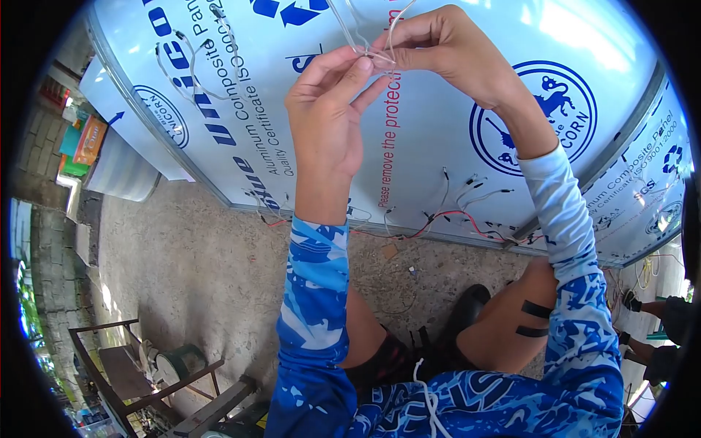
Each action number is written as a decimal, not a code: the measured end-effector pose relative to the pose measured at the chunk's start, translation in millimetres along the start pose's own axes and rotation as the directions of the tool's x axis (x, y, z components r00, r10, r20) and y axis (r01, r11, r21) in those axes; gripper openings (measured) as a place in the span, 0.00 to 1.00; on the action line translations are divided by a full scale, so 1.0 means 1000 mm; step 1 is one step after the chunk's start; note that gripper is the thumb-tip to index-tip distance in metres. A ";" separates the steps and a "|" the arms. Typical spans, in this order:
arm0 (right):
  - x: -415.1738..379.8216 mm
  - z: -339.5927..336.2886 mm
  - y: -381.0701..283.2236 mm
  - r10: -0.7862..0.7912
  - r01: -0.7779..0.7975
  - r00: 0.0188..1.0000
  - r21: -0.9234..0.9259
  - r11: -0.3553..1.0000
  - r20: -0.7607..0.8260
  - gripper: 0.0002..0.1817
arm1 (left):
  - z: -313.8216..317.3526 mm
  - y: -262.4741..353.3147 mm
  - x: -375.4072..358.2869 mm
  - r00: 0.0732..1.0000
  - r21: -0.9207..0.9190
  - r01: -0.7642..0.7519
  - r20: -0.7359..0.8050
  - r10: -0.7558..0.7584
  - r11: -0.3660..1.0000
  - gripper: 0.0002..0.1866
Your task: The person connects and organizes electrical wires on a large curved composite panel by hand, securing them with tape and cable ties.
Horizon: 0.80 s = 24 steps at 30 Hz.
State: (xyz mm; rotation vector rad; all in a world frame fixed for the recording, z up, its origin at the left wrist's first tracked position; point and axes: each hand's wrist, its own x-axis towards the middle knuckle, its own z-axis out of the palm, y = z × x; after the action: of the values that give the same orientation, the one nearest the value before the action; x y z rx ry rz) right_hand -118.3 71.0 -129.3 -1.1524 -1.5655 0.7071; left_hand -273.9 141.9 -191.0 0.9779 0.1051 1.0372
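Note:
Thin whitish wires [343, 23] come down from the top edge to my fingertips, in front of a large panel [431, 139] with blue and red printing. My left hand [328, 109] pinches the wires between thumb and forefinger. Close beside it, my right hand [460, 55] also pinches the wires, its fingertips nearly touching the left ones. The exact point where the wires meet is partly hidden by my fingers. Other short wires with dark ends [475, 191] stick out along the panel's lower edge, joined to a red wire [423, 230].
More loose wires [186, 69] lie on the panel at upper left. A metal frame [146, 394] stands on the concrete floor [219, 285] at lower left. Colourful packages [87, 139] are at far left. Another person's legs [657, 343] show at the right edge.

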 end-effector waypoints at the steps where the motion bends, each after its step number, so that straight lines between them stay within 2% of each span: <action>1: 0.001 0.001 0.000 -0.001 0.001 1.000 0.001 1.000 0.002 0.07 | 0.000 -0.001 0.000 1.000 0.002 -0.002 -0.002 0.002 1.000 0.07; 4: 0.003 0.002 0.001 0.027 -0.027 1.000 -0.038 0.999 -0.007 0.06 | -0.002 -0.003 0.001 0.999 0.039 -0.047 -0.023 0.048 0.998 0.08; 7: 0.002 0.002 0.009 0.043 -0.043 0.999 0.005 0.999 0.005 0.06 | -0.004 -0.007 0.001 0.998 -0.035 -0.059 0.007 0.059 0.998 0.08; 9: 0.000 0.004 0.017 0.093 -0.093 0.990 0.007 0.996 -0.102 0.10 | -0.004 -0.010 0.001 1.000 -0.165 -0.006 0.004 0.006 0.986 0.08; 10: -0.001 0.004 0.018 0.096 -0.096 0.990 0.008 0.995 -0.101 0.10 | -0.003 -0.010 0.001 1.000 -0.166 -0.004 0.001 0.004 0.986 0.08; 13: -0.001 0.006 0.019 0.141 -0.135 0.989 0.108 0.985 -0.051 0.12 | -0.005 -0.012 0.002 0.996 -0.217 0.084 0.015 -0.083 0.973 0.07; 15: -0.001 0.010 0.015 0.258 -0.245 0.966 0.240 0.939 -0.022 0.14 | -0.012 -0.014 0.004 0.980 -0.274 0.184 0.127 -0.154 0.944 0.06; 16: -0.001 0.009 0.016 0.259 -0.246 0.966 0.240 0.939 -0.022 0.14 | -0.013 -0.013 0.004 0.980 -0.274 0.184 0.127 -0.155 0.944 0.06; 18: 0.001 0.007 0.020 0.256 -0.281 0.959 0.279 0.918 0.122 0.16 | -0.013 -0.012 0.004 0.946 -0.328 0.298 0.228 -0.231 0.897 0.07; 22: 0.003 0.002 0.027 0.202 -0.250 0.960 0.274 0.929 0.192 0.16 | -0.008 -0.005 -0.002 0.935 -0.220 0.343 0.169 -0.310 0.913 0.10; 24: 0.004 0.005 0.026 0.213 -0.233 0.972 0.323 0.917 0.097 0.17 | -0.003 -0.002 -0.004 0.956 -0.066 0.293 0.057 -0.289 0.954 0.12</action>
State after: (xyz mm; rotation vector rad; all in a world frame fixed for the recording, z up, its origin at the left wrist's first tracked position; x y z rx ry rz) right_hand -114.3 84.9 -152.2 -1.0701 -1.3094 1.1221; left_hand -276.3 140.6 -195.3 0.8884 0.1668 0.7418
